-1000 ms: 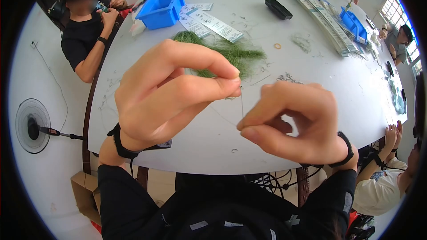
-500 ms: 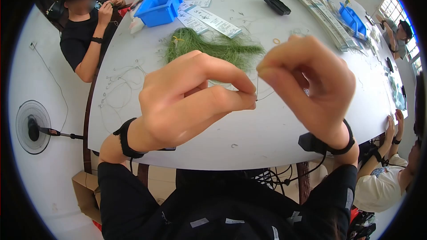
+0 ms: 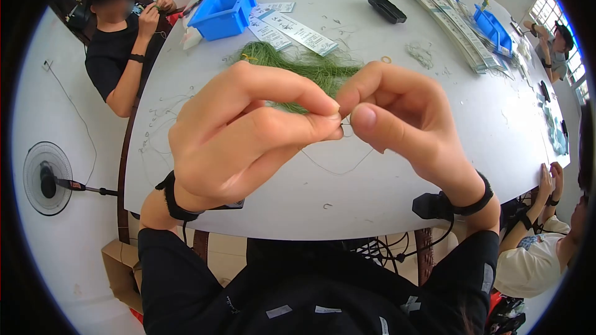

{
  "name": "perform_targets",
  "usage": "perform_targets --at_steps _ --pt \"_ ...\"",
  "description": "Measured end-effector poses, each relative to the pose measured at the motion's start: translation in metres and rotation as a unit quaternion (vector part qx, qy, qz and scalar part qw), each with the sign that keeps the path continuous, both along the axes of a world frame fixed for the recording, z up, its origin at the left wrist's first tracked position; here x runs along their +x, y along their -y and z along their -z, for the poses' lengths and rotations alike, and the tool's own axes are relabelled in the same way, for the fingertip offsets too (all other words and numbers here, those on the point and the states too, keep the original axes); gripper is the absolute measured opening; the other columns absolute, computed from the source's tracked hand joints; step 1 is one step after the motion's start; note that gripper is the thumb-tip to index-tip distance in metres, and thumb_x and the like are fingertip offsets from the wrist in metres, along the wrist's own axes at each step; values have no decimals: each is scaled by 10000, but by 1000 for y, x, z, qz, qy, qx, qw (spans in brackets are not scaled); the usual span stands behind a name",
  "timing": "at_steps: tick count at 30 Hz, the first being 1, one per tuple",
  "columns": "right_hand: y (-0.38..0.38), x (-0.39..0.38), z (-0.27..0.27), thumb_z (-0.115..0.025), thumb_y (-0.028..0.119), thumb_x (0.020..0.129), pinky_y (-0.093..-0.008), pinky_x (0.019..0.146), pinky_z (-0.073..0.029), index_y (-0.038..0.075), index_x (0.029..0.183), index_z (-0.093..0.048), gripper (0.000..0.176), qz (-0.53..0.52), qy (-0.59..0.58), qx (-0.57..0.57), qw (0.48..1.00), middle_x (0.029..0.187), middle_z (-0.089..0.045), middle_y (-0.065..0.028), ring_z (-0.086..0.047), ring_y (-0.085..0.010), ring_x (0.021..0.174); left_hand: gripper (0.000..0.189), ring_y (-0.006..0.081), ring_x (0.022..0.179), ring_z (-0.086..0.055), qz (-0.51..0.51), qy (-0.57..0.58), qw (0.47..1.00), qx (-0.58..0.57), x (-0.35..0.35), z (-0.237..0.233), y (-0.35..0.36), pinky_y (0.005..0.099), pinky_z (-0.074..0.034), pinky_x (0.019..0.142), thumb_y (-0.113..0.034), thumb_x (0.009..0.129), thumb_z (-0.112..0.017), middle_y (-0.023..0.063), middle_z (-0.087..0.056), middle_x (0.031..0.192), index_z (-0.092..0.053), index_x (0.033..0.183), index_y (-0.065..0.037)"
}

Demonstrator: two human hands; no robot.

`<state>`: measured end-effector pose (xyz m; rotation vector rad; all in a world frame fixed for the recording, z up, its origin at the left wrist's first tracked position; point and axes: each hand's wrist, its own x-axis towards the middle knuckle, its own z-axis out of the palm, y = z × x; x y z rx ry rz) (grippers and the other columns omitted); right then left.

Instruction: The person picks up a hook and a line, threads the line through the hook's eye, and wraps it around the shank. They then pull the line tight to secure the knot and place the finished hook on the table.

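My left hand [image 3: 254,127] is pinched, its fingertips closed on a tiny dark piece, probably a hook with thin line. Close beside it, my right hand [image 3: 403,115] has its thumb and index finger curled toward the left fingertips, with a small gap between them. Whether the right fingers hold line is too fine to tell. A thin line [image 3: 338,172] hangs in a loop below both hands. Behind them lies a bundle of green strands [image 3: 316,73] with a yellow tie. One small hook [image 3: 327,206] rests near the table's front edge.
A blue bin [image 3: 225,17], printed cards [image 3: 298,32] and a black tray [image 3: 387,8] stand at the back. Long packets [image 3: 450,22] and another blue bin [image 3: 492,30] are at the right. Tangled line with hooks [image 3: 162,127] lies left. Other people sit around the table.
My right hand has moved left and its thumb and index finger have parted. My left hand has shifted slightly left. The line now sags in a loop below them.
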<state>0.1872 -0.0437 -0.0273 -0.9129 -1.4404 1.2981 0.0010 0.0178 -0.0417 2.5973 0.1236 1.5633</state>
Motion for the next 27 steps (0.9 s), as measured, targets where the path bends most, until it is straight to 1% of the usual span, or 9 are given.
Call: perform_targets --at_steps 2,8,11,16,20,21,22,24,27 --pt "0 -1 9 -605 72 826 -199 529 -376 -9 836 -552 97 17 16 67 997 740 -571 -35 -504 -55 639 236 126 614 -560 -4 1 1000 2 0 -1 0 215 -356 520 40 582 -761 98 -624 833 -653 771 -51" --pt "3 -1 13 -601 33 817 -188 525 -349 -15 805 -542 78 49 69 150 985 692 -539 -20 -474 -45 602 240 129 618 -568 -21 -41 999 14 -4 -3 0 226 -369 533 29 581 -766 92 -635 815 -655 780 -47" --pt "4 -3 12 -602 27 815 -183 522 -334 -18 807 -539 78 69 89 169 979 673 -521 -9 -443 -40 577 241 131 628 -572 -10 -31 999 1 -3 -2 -1 229 -371 535 26 586 -766 90 -639 819 -657 790 -45" --pt "5 0 10 -596 34 820 -186 531 -329 -19 816 -537 79 77 114 154 978 688 -524 -10 -423 -37 586 229 137 642 -579 5 -14 1000 -5 0 -2 -3 225 -369 535 39 606 -753 90 -639 820 -656 798 -40" --pt "5 0 11 -583 37 830 -188 543 -327 -22 829 -539 73 77 106 167 977 734 -540 -24 -429 -33 620 233 148 679 -588 11 -7 1000 -21 -1 -2 -1 216 -409 550 100 625 -720 120 -624 864 -644 813 -16" --pt "6 0 10 -578 22 826 -190 541 -325 -25 834 -541 60 98 116 179 972 744 -546 -33 -432 -39 623 235 152 688 -589 15 2 999 -29 -1 0 -2 214 -421 556 113 629 -713 130 -618 876 -640 817 -8" --pt "8 0 10 -573 6 822 -193 539 -322 -29 840 -542 50 119 126 191 966 755 -551 -42 -436 -45 627 238 156 697 -590 19 11 999 -38 -1 1 -3 212 -434 561 127 633 -705 139 -612 888 -636 821 0" --pt "12 0 8 -564 -31 805 -199 531 -318 -34 850 -545 49 154 169 271 935 765 -560 -58 -445 -61 626 237 162 712 -590 9 3 1000 -27 -3 -1 -3 211 -450 569 142 639 -694 150 -602 899 -631 825 11" --pt "16 2 3 -570 -107 724 -219 494 -308 -33 863 -549 159 170 256 438 845 724 -563 -75 -448 -100 576 233 164 719 -589 15 10 999 -27 -4 -1 -5 210 -456 570 146 643 -688 154 -597 897 -627 827 17"
